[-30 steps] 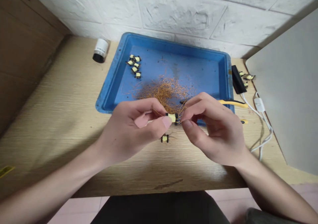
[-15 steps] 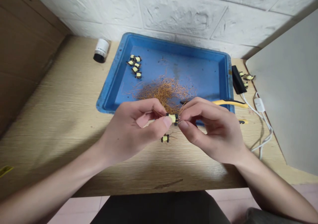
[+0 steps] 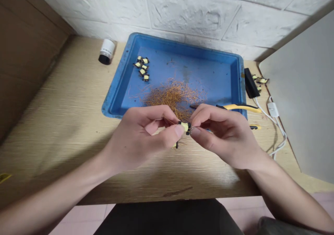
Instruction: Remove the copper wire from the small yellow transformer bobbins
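Note:
My left hand (image 3: 142,136) pinches a small yellow and black coil bobbin (image 3: 185,126) between thumb and fingers, above the table's front part. My right hand (image 3: 225,134) is closed in a pinch on the bobbin's right end, where thin copper wire sticks out. A second bobbin (image 3: 176,145) lies on the table just under my hands, partly hidden by my left thumb. Behind my hands sits a blue tray (image 3: 122,80) holding a tangle of copper wire (image 3: 172,96) and several more bobbins (image 3: 142,68) at its back left.
Yellow-handled pliers (image 3: 241,107) rest on the tray's right edge. A black block (image 3: 249,82), a few bobbins (image 3: 259,81) and a white cable (image 3: 273,123) lie to the right. A white and black bottle (image 3: 106,51) lies at the back left. A grey panel (image 3: 300,89) stands on the right.
Both hands have tilted the held bobbin and shifted it slightly right and down. My left thumb now covers most of the bobbin lying on the table.

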`<state>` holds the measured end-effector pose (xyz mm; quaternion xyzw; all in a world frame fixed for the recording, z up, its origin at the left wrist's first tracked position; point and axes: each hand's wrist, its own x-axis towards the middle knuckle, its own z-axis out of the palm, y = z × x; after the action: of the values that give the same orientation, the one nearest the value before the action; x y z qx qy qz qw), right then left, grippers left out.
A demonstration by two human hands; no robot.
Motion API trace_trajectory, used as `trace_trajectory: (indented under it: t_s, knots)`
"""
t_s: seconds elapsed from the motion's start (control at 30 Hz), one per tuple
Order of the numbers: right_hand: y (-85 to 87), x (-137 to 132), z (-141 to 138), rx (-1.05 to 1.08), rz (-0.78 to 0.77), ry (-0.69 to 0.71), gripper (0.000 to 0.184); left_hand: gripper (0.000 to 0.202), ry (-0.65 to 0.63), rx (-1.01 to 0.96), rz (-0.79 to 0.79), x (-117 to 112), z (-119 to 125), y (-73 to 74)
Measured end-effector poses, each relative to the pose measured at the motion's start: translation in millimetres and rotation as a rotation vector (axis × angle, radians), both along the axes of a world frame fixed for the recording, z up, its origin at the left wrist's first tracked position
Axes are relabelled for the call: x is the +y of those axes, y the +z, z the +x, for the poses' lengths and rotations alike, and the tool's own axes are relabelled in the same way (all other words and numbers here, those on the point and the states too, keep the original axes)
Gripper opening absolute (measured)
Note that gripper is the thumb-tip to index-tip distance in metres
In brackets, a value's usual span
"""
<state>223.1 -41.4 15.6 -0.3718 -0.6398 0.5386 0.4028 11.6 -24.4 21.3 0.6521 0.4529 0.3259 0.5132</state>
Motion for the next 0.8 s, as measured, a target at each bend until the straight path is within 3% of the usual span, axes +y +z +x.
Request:
trace_trajectory:
  t_s: [0.33,0.8]
  knots:
    - [-4.4,0.5,2.7,0.011,0.002,0.034,0.016,0.014,-0.013,0.042,-0.015,-0.7,-0.1,-1.4]
    - [-7.5,2.6,-1.4,0.101,-0.066,0.022,0.015,0.006,-0.069,-0.173,-0.244,3.7,3.0,-2.2]
